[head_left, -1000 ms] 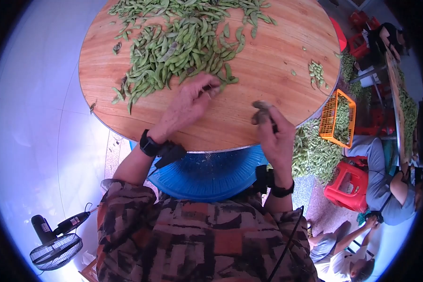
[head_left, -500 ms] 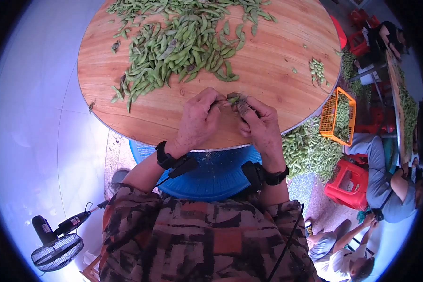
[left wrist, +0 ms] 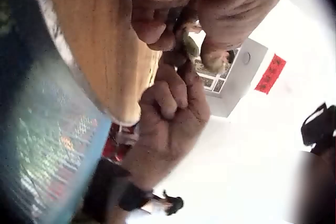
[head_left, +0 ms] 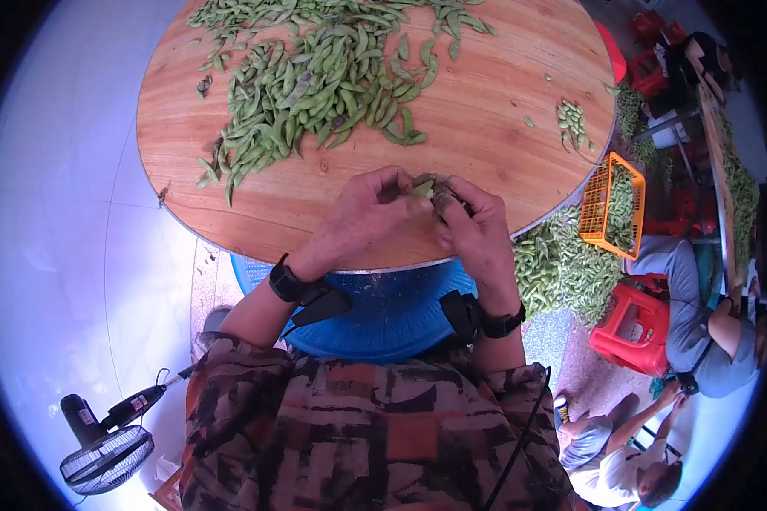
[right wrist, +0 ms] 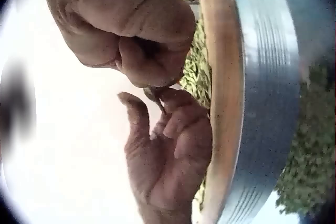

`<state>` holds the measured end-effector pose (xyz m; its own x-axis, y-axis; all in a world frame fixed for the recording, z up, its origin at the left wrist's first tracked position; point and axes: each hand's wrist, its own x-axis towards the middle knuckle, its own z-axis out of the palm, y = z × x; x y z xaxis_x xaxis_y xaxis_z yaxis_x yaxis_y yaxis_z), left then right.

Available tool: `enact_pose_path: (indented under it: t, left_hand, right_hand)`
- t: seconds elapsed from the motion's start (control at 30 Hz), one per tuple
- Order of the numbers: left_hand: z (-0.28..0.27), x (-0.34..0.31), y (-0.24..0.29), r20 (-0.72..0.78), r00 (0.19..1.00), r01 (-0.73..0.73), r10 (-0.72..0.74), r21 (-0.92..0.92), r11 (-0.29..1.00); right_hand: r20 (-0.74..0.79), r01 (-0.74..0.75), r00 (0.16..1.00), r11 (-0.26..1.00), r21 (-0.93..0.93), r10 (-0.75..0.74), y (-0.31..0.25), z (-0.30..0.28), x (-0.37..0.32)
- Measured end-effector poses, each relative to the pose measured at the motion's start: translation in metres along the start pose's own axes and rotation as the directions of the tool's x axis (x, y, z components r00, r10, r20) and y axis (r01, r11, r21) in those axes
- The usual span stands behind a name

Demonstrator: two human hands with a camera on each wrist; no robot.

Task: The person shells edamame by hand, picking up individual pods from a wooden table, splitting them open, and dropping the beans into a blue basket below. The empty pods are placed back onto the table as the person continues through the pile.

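In the head view a green soybean pod (head_left: 423,186) is between my two hands, over the near part of the round wooden table (head_left: 486,102). My right hand (head_left: 479,228) pinches the pod in its darkened fingertips. The left hand (head_left: 360,215) has its curled fingers at the pod's other end; the right wrist view has the left thumb (right wrist: 137,116) standing off from it. Fingers hide part of the pod (left wrist: 190,44) in the left wrist view. Beyond the hands lies a large heap of soybean pods (head_left: 315,94).
Shelled beans (head_left: 572,125) lie at the table's right. Below the near edge is a blue basin (head_left: 375,319). An orange crate (head_left: 599,209), pods on the floor (head_left: 562,272) and a red stool (head_left: 635,332) are at right, near other people; a fan (head_left: 106,456) stands at lower left.
A second ago the left hand was at the heap's edge and the right hand apart from it. Both came together around a pod near the table's front, and they remain there.
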<state>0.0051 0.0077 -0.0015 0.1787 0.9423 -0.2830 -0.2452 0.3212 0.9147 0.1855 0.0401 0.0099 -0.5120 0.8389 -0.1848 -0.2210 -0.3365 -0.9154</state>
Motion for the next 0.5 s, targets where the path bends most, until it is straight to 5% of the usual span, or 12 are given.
enact_pose_path:
  t: [0.03,0.07,0.1,0.17,0.2,0.27,0.3,0.37,0.5]
  left_hand:
    - [0.001,0.003,-0.004,0.008,0.988,-0.153,0.155,0.212,0.965]
    - [0.001,0.004,-0.006,0.047,0.953,-0.293,0.301,0.412,0.863]
    - [0.001,0.003,0.000,0.045,0.952,-0.292,0.302,0.413,0.863]
    - [0.003,-0.002,0.015,0.114,0.940,-0.291,0.321,0.758,0.584]
    - [0.003,-0.002,0.011,0.113,0.941,-0.289,0.319,0.758,0.584]
    - [0.005,0.001,-0.002,0.161,0.814,-0.441,0.559,0.796,0.413]
    - [0.005,0.000,-0.001,0.162,0.813,-0.442,0.559,0.796,0.413]
    - [0.006,-0.004,0.002,0.046,0.973,-0.224,0.227,0.443,0.868]
    - [0.019,-0.003,-0.005,-0.035,0.969,-0.211,0.245,0.398,0.893]
  right_hand:
    - [-0.068,0.045,0.996,0.968,-0.246,-0.063,0.000,0.003,-0.002]
    - [-0.065,0.043,0.996,0.968,-0.246,-0.061,0.001,0.004,-0.004]
    - [-0.076,0.101,0.988,0.937,-0.334,-0.134,0.001,0.005,-0.005]
    - [-0.081,0.155,0.975,0.895,-0.417,-0.207,0.003,0.006,-0.005]
    - [-0.070,0.224,0.953,0.838,-0.498,-0.296,0.006,0.007,-0.005]
    - [-0.048,0.287,0.923,0.767,-0.574,-0.382,0.006,0.011,-0.005]
    - [-0.041,0.325,0.887,0.687,-0.650,-0.459,0.005,0.016,-0.007]
    - [-0.029,0.351,0.847,0.599,-0.720,-0.530,0.006,0.025,-0.009]
    - [-0.024,0.332,0.798,0.473,-0.816,-0.602,0.011,0.036,-0.011]
